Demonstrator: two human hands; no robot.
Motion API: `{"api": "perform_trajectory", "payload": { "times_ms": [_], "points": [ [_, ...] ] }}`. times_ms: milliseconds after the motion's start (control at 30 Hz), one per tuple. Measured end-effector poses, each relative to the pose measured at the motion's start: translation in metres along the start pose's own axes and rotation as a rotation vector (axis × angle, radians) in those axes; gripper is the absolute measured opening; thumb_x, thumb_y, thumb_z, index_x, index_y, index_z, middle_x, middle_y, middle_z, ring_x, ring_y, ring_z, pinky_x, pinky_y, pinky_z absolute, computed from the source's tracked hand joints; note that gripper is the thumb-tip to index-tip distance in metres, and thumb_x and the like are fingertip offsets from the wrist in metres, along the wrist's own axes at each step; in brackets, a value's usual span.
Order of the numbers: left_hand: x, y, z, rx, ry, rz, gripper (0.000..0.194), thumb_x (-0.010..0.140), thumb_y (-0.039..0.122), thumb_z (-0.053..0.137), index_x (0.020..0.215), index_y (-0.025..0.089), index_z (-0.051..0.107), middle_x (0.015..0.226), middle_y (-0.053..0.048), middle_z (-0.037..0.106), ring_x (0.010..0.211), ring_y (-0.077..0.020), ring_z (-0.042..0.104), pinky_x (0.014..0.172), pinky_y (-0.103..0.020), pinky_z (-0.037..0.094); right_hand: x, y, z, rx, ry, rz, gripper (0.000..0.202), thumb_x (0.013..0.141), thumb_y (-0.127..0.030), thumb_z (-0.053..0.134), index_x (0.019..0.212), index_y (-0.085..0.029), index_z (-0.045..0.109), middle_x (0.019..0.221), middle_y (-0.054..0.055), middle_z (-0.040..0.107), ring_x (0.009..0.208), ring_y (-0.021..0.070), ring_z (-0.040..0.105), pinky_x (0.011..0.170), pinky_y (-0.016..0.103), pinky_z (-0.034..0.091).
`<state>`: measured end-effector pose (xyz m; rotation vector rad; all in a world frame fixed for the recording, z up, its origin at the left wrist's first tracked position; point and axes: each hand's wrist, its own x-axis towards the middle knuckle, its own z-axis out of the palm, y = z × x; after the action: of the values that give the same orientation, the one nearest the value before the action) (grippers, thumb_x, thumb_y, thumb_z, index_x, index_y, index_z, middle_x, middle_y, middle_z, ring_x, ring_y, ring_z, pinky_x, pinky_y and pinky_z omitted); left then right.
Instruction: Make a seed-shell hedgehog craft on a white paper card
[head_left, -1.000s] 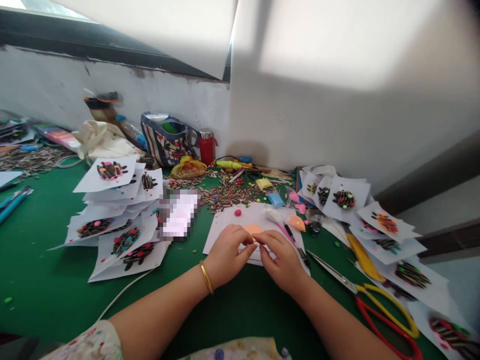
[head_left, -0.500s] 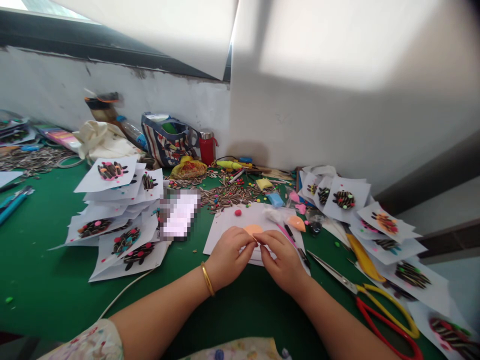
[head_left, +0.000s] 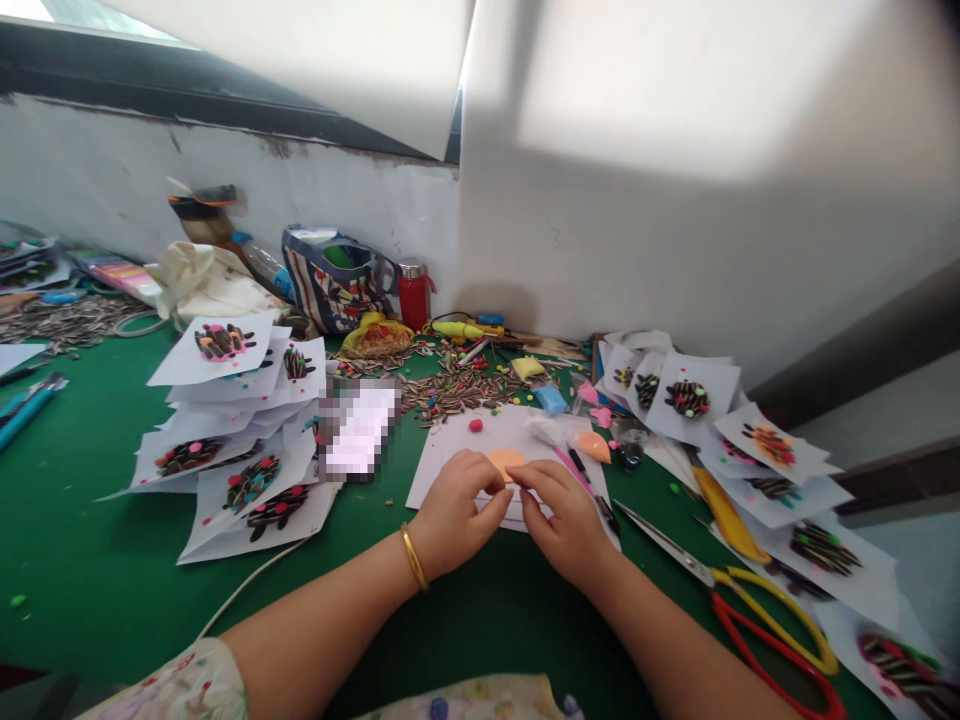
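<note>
On white paper (head_left: 439, 470), a flat peach-orange piece of what looks like modelling clay (head_left: 504, 462) lies just beyond my fingers. My left hand (head_left: 461, 510), below a gold bangle, is curled with thumb and index finger close together at the piece's near edge. Facing it, my right hand (head_left: 562, 520) has its thumb and index finger in a pinch, the fingertips of both hands almost meeting. Anything between the fingertips is too small to make out. A red clay ball (head_left: 475, 426) and a second orange piece (head_left: 594, 446) sit farther back on the sheet.
Large scissors (head_left: 712, 580) with red and yellow handles lie at right. Cards with seed-and-clay designs are stacked at left (head_left: 247, 430) and spread at right (head_left: 784, 450). Sunflower seeds (head_left: 457, 390) cover the back, near a red flask (head_left: 414, 297). Pens (head_left: 581, 465) rest beside my right hand.
My left thumb and index finger have parted slightly, and its fingertips have drawn a little away from my right hand. More of the orange piece shows. The surrounding things have stayed put.
</note>
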<state>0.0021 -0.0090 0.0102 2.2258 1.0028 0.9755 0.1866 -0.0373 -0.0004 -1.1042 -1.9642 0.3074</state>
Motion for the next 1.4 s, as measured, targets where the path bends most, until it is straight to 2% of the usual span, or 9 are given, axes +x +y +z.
{"api": "perform_trajectory", "payload": {
  "times_ms": [67, 167, 367, 533, 767, 900, 1000, 1133, 1400],
  "points": [
    [0.0, 0.0, 0.0, -0.022, 0.02, 0.01, 0.009, 0.09, 0.021, 0.052, 0.084, 0.02, 0.059, 0.086, -0.004, 0.06, 0.088, -0.0185, 0.053, 0.082, -0.034, 0.044, 0.0, 0.0, 0.0, 0.004, -0.011, 0.005, 0.038, 0.088, -0.008, 0.05, 0.12, -0.025, 0.06, 0.107, 0.008, 0.064, 0.101, 0.0215, 0.06, 0.087, 0.04, 0.052],
    [0.001, -0.001, 0.001, -0.036, 0.001, 0.021, 0.014, 0.093, 0.02, 0.049, 0.091, 0.02, 0.062, 0.089, -0.005, 0.062, 0.089, -0.0184, 0.054, 0.084, -0.034, 0.043, 0.0, 0.0, 0.0, 0.012, -0.013, 0.001, 0.038, 0.088, -0.009, 0.049, 0.12, -0.025, 0.06, 0.107, 0.008, 0.064, 0.101, 0.0216, 0.06, 0.088, 0.04, 0.052],
    [0.001, -0.002, 0.0, 0.0, 0.003, -0.007, 0.019, 0.091, 0.031, 0.056, 0.075, 0.02, 0.058, 0.078, -0.003, 0.059, 0.08, -0.0176, 0.053, 0.078, -0.033, 0.043, 0.0, 0.001, 0.0, -0.006, 0.011, -0.005, 0.037, 0.088, -0.009, 0.051, 0.12, -0.025, 0.06, 0.106, 0.008, 0.064, 0.099, 0.0213, 0.061, 0.085, 0.04, 0.054],
    [0.001, -0.002, 0.001, -0.015, 0.023, 0.005, 0.011, 0.092, 0.022, 0.051, 0.088, 0.02, 0.062, 0.087, -0.004, 0.062, 0.088, -0.0178, 0.054, 0.082, -0.034, 0.043, 0.001, -0.001, 0.0, 0.006, -0.001, -0.005, 0.037, 0.088, -0.01, 0.049, 0.12, -0.026, 0.061, 0.104, 0.008, 0.065, 0.098, 0.0212, 0.061, 0.085, 0.039, 0.054],
    [0.005, -0.009, -0.006, 0.048, 0.05, -0.04, 0.024, 0.095, 0.033, 0.048, 0.077, 0.02, 0.058, 0.078, -0.003, 0.059, 0.08, -0.0178, 0.053, 0.078, -0.033, 0.042, 0.002, 0.004, -0.004, -0.029, 0.044, 0.029, 0.034, 0.089, -0.013, 0.05, 0.118, -0.025, 0.062, 0.104, 0.008, 0.065, 0.099, 0.022, 0.061, 0.087, 0.04, 0.053],
    [0.009, -0.018, -0.012, 0.112, 0.108, -0.096, 0.012, 0.091, 0.026, 0.054, 0.084, 0.02, 0.06, 0.085, -0.003, 0.062, 0.087, -0.0185, 0.055, 0.083, -0.034, 0.042, 0.003, 0.012, -0.006, -0.062, 0.051, 0.067, 0.032, 0.09, -0.014, 0.05, 0.117, -0.025, 0.063, 0.104, 0.008, 0.065, 0.102, 0.0227, 0.06, 0.09, 0.042, 0.051],
    [0.011, -0.025, -0.013, 0.208, 0.072, -0.126, 0.004, 0.086, 0.022, 0.06, 0.086, 0.021, 0.064, 0.087, -0.003, 0.066, 0.089, -0.0196, 0.057, 0.083, -0.035, 0.042, 0.004, 0.016, -0.004, -0.068, 0.041, 0.081, 0.031, 0.09, -0.014, 0.049, 0.116, -0.024, 0.063, 0.101, 0.007, 0.066, 0.098, 0.0225, 0.06, 0.088, 0.041, 0.051],
    [0.012, -0.034, -0.009, 0.35, -0.014, -0.123, 0.012, 0.087, 0.024, 0.059, 0.091, 0.024, 0.07, 0.091, -0.004, 0.07, 0.091, -0.021, 0.06, 0.084, -0.037, 0.04, 0.005, 0.014, -0.001, -0.057, 0.037, 0.075, 0.03, 0.089, -0.013, 0.049, 0.114, -0.023, 0.064, 0.097, 0.007, 0.065, 0.094, 0.0216, 0.061, 0.085, 0.039, 0.052],
    [0.014, -0.037, 0.002, 0.404, -0.064, -0.115, 0.018, 0.083, 0.018, 0.059, 0.095, 0.025, 0.071, 0.088, -0.002, 0.074, 0.087, -0.0212, 0.064, 0.084, -0.039, 0.039, 0.005, 0.016, 0.0, -0.055, 0.007, 0.077, 0.031, 0.087, -0.012, 0.05, 0.113, -0.023, 0.065, 0.096, 0.007, 0.065, 0.091, 0.0218, 0.061, 0.082, 0.039, 0.052]
  ]
}}
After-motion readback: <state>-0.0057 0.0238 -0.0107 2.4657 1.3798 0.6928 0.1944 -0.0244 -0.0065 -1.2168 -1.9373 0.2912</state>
